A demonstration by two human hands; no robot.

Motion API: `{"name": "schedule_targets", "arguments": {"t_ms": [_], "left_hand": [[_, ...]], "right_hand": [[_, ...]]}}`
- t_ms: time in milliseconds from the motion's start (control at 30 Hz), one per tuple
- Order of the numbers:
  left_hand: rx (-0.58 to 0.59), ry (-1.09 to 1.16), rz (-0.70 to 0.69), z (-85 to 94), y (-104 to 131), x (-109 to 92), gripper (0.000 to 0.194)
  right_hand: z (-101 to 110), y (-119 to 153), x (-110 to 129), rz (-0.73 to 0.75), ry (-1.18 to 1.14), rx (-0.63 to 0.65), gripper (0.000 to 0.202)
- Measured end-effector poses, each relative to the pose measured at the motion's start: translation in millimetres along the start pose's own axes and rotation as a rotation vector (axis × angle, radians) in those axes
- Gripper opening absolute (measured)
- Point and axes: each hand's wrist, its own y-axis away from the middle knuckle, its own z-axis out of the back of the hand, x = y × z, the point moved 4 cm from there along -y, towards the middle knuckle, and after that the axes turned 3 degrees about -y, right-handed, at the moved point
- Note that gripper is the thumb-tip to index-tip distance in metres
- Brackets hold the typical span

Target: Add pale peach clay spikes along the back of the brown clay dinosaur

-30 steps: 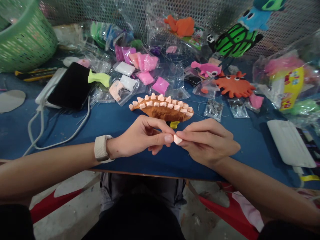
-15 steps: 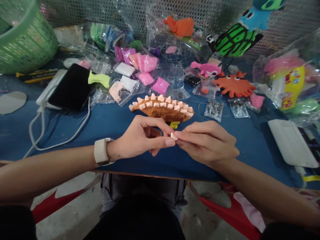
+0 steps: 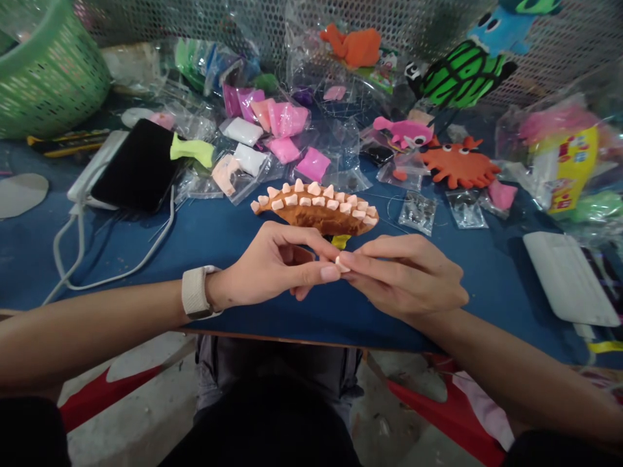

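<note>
A small pale pink clay piece is pinched between the fingertips of both hands, above the blue table. My left hand, with a light watch band at the wrist, grips it from the left with thumb and forefinger. From the right, my right hand presses it with thumb and fingertips. Just beyond the hands lies a brown clay shape with two rows of pale pink pieces along its far side. A bit of yellow shows beneath its near edge.
Bagged clay pieces lie behind the brown shape. A black phone and white cable are at left, below a green basket. An orange crab sits back right; a white device lies at right.
The small pale piece has turned a little between the fingertips, and the right fingers now cover it differently. Both hands stay in nearly the same place.
</note>
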Motion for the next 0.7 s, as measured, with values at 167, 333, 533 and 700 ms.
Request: {"name": "schedule_targets", "arguments": {"t_ms": [167,333,533,700], "left_hand": [[-0.009,0.006,-0.006,0.8,0.2,-0.6,0.018],[-0.01,-0.007,0.009,2.9,0.8,1.1,0.019],[-0.008,-0.022,0.009,2.0,0.1,1.9,0.02],[-0.011,-0.042,0.012,0.8,0.7,-0.3,0.023]], "right_hand": [[0.1,0.8,1.0,-0.002,-0.004,0.036,0.01],[1.2,1.9,2.0,-0.004,-0.003,0.045,0.011],[0.3,1.6,3.2,0.007,-0.01,0.05,0.016],[0.6,1.5,1.9,0.019,-0.024,0.042,0.017]]}}
